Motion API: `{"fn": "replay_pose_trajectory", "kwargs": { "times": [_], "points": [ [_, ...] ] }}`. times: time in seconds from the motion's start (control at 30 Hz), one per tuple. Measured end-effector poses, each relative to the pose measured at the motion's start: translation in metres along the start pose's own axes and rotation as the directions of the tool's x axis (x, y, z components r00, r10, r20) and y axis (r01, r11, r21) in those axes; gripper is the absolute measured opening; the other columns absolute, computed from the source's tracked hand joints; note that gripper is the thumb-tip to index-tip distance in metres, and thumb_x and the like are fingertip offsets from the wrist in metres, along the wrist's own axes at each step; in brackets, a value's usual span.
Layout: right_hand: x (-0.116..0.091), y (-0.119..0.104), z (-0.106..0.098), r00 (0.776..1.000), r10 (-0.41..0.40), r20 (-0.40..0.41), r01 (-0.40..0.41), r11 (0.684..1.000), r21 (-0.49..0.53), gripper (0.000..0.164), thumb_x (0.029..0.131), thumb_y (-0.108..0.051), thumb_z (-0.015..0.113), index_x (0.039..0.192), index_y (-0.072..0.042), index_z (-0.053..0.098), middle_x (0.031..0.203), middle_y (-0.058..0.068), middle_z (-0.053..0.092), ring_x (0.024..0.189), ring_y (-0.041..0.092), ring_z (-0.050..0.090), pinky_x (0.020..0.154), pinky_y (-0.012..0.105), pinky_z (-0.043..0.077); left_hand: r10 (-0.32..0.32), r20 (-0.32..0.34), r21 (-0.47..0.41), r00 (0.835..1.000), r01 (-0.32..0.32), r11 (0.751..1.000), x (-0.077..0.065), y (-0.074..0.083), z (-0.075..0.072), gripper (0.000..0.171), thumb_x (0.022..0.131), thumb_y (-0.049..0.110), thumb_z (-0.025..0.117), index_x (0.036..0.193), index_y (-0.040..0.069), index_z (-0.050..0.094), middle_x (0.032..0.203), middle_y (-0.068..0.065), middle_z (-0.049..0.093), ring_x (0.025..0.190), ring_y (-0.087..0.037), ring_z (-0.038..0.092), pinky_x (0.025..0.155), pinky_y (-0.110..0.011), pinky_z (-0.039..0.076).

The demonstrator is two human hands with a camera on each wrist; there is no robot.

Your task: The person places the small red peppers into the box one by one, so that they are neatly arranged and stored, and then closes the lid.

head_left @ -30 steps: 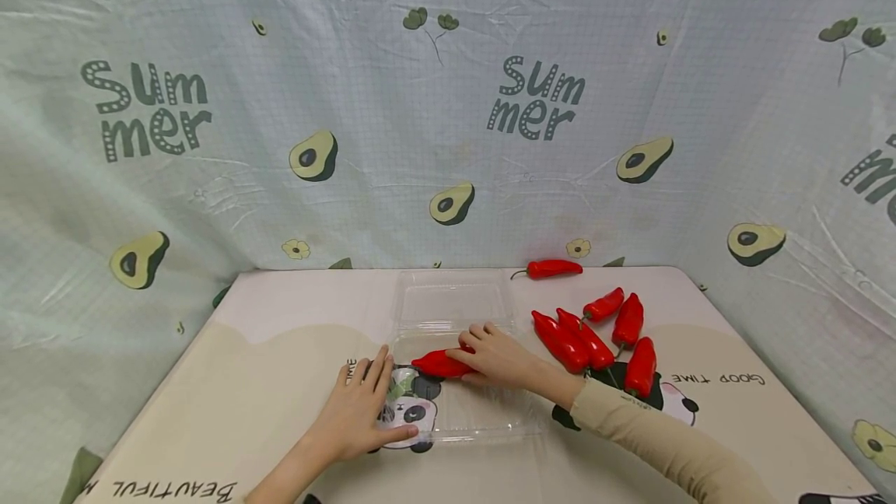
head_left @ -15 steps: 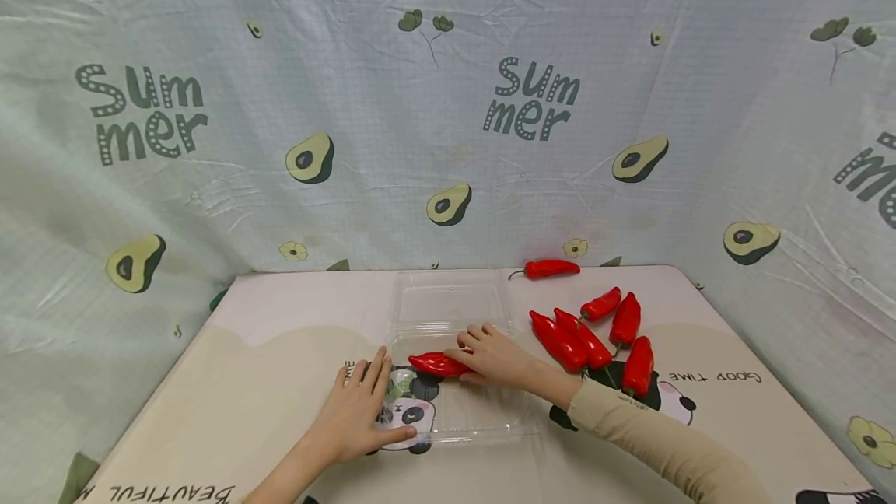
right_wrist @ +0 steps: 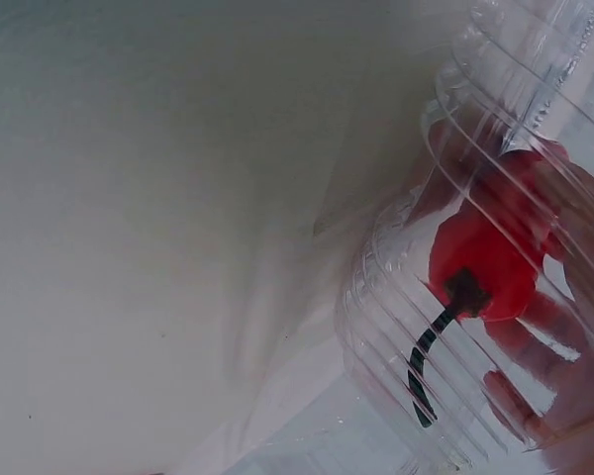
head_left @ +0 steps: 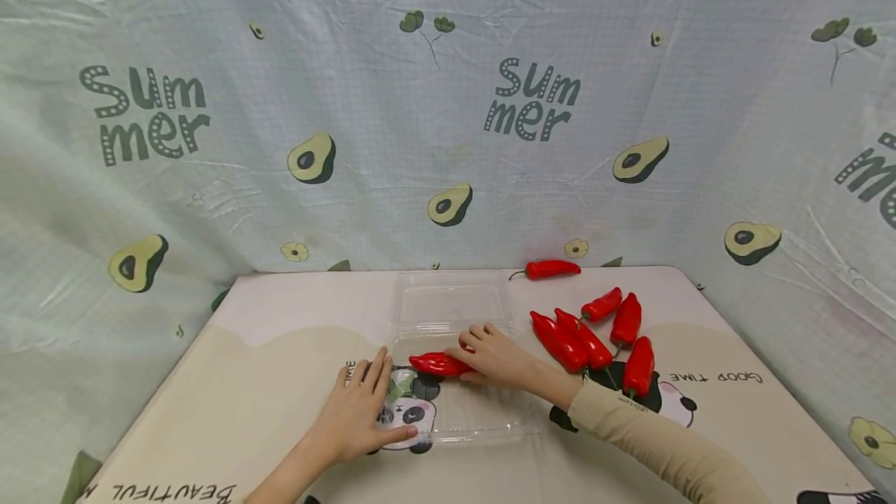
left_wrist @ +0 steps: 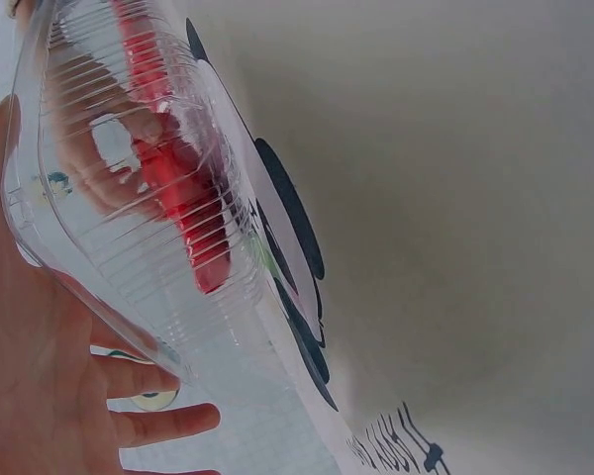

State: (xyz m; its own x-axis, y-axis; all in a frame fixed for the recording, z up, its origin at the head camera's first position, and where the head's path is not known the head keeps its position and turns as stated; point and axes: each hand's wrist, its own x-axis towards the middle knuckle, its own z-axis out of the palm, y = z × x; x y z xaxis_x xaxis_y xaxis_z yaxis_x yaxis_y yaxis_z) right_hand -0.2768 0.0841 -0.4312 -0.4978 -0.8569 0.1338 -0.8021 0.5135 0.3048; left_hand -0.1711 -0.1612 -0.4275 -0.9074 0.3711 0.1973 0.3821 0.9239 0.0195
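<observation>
A clear plastic clamshell box (head_left: 483, 414) lies with its lid (head_left: 453, 302) folded back, away from the person. Inside its tray is a red chili pepper (head_left: 435, 364), lying crosswise with the tip to the left. The right hand (head_left: 497, 360) reaches in from the right and grips the pepper's stem half from above. In the right wrist view, the pepper's green stem (right_wrist: 423, 376) shows through the ribbed wall. Against the box's left edge rests the left hand (head_left: 355, 409), its fingers extended and spread and the thumb along the near corner.
Several more red chili peppers (head_left: 560, 342) lie in a loose group right of the box, beside the right forearm. A single pepper (head_left: 553, 269) is at the table's back edge. A printed curtain (head_left: 378, 99) hangs behind the table (head_left: 280, 379).
The pepper in the tray has turned slightly under the right hand's fingers. Both hands keep nearly the same places; the head view shifted a little.
</observation>
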Motion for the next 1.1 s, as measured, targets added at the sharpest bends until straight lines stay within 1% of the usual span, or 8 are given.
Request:
{"fn": "replay_pose_trajectory", "kwargs": {
  "times": [0.23,0.5,0.6,0.87,1.0,1.1],
  "points": [
    [-0.003,0.002,-0.005,1.000,0.016,-0.022,-0.015,0.999,0.051,0.045,0.082,-0.043,0.059,0.123,-0.029,0.050,0.108,-0.004,0.056,0.100,0.014,0.047,0.085,0.031,0.041,0.000,0.000,0.001,1.000,0.000,1.000,0.000,0.000,0.001,0.102,0.068,0.074,0.047,0.134,-0.003,0.035,0.142,-0.018,0.031,0.120,-0.038,0.039,0.096,-0.058,0.028],
    [-0.010,0.005,-0.013,0.998,0.056,-0.011,-0.054,0.990,0.129,0.046,0.082,-0.040,0.060,0.125,-0.027,0.050,0.113,-0.003,0.055,0.105,0.014,0.046,0.091,0.035,0.040,-0.003,0.008,-0.005,1.000,0.003,1.000,0.001,0.000,0.001,0.103,0.068,0.075,0.046,0.134,-0.003,0.035,0.142,-0.018,0.031,0.121,-0.038,0.039,0.096,-0.059,0.028],
    [-0.012,0.005,-0.013,0.999,0.051,-0.013,-0.050,0.992,0.114,0.045,0.083,-0.041,0.058,0.125,-0.028,0.050,0.112,-0.004,0.055,0.104,0.014,0.046,0.091,0.034,0.040,-0.002,0.006,-0.005,1.000,0.002,1.000,0.001,0.000,0.001,0.103,0.068,0.075,0.047,0.134,-0.003,0.034,0.143,-0.017,0.031,0.121,-0.038,0.038,0.097,-0.059,0.027],
    [-0.018,0.005,-0.011,0.997,0.036,-0.061,-0.031,0.996,0.079,0.044,0.082,-0.042,0.058,0.123,-0.028,0.051,0.109,-0.005,0.056,0.102,0.013,0.047,0.088,0.033,0.040,0.001,-0.005,0.003,1.000,-0.001,1.000,0.001,-0.002,0.003,0.102,0.068,0.075,0.048,0.133,-0.003,0.036,0.142,-0.017,0.032,0.121,-0.037,0.039,0.096,-0.059,0.028],
    [-0.020,0.005,-0.011,0.996,0.028,-0.080,-0.022,0.997,0.078,0.044,0.082,-0.041,0.059,0.122,-0.027,0.051,0.107,-0.005,0.056,0.101,0.013,0.047,0.087,0.032,0.041,-0.002,0.014,-0.008,1.000,0.002,1.000,0.001,-0.001,0.001,0.102,0.069,0.074,0.047,0.134,-0.003,0.035,0.143,-0.017,0.031,0.121,-0.038,0.038,0.097,-0.059,0.027],
    [-0.023,0.005,-0.012,0.997,0.036,-0.069,-0.030,0.996,0.085,0.044,0.082,-0.041,0.059,0.123,-0.027,0.051,0.108,-0.005,0.056,0.101,0.013,0.046,0.087,0.032,0.041,-0.004,0.020,-0.012,1.000,0.005,1.000,0.000,0.000,0.000,0.102,0.069,0.074,0.047,0.134,-0.003,0.034,0.143,-0.017,0.031,0.122,-0.038,0.037,0.097,-0.059,0.026]
  ]
}}
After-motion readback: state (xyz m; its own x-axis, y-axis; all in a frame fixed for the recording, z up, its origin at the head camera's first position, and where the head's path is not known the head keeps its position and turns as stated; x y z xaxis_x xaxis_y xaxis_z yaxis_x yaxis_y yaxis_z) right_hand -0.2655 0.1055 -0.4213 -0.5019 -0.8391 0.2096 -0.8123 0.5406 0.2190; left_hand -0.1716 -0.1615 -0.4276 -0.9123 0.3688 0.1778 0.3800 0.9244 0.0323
